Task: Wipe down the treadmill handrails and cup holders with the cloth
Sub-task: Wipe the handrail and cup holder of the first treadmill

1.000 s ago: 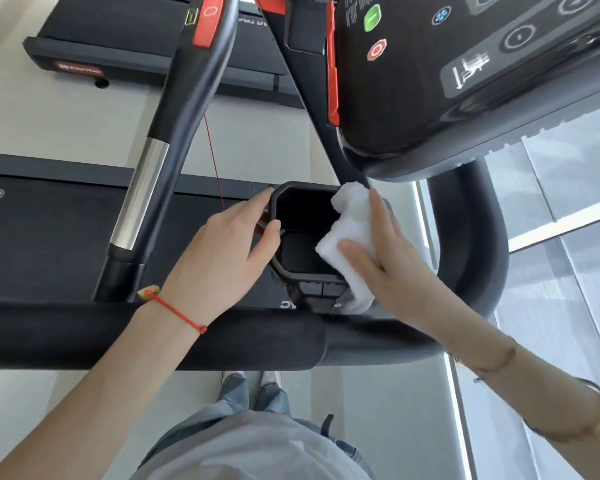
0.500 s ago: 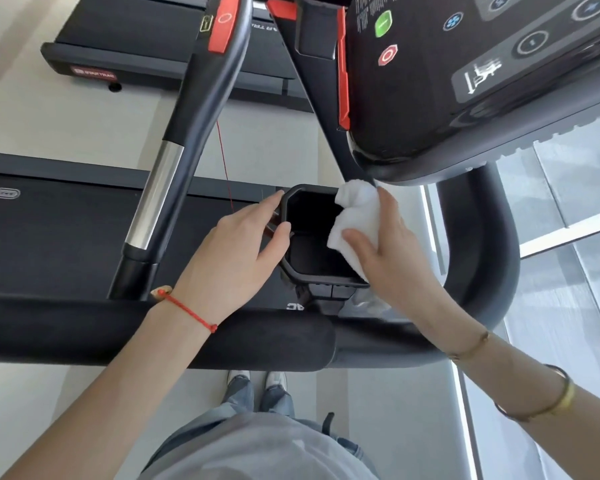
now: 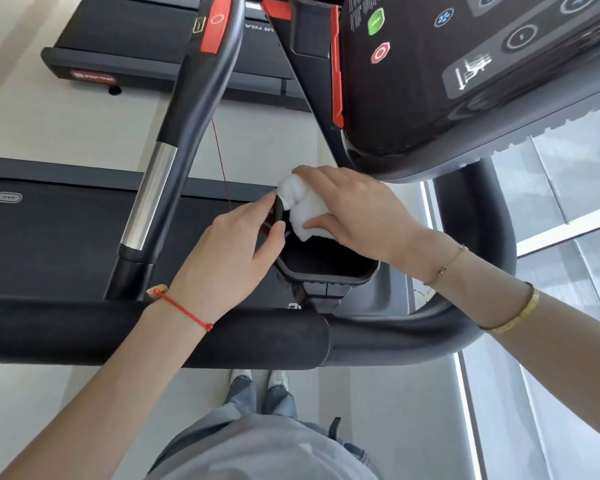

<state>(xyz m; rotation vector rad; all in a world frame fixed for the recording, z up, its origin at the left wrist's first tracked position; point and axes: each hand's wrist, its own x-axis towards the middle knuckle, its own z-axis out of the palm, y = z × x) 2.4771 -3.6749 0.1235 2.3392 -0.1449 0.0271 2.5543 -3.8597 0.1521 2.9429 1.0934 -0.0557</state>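
A black cup holder (image 3: 329, 278) hangs just above the padded black handrail (image 3: 153, 334), below the console. My left hand (image 3: 229, 254) grips the holder's left rim, thumb inside and fingers outside. My right hand (image 3: 354, 209) presses a white cloth (image 3: 303, 206) onto the far left corner of the rim, the cloth draping down into the opening. The holder's dark inside is partly hidden by the cloth and my right hand.
The treadmill console (image 3: 465, 71) overhangs close above my right hand. A black and silver upright handle (image 3: 174, 143) with a red pad slants up at the left. The curved rail (image 3: 478, 258) bends round on the right, beside a window. Another treadmill deck (image 3: 146, 50) lies beyond.
My right hand has carried the cloth from the holder's right side across the far rim to its left corner. My left hand has stayed on the left rim.
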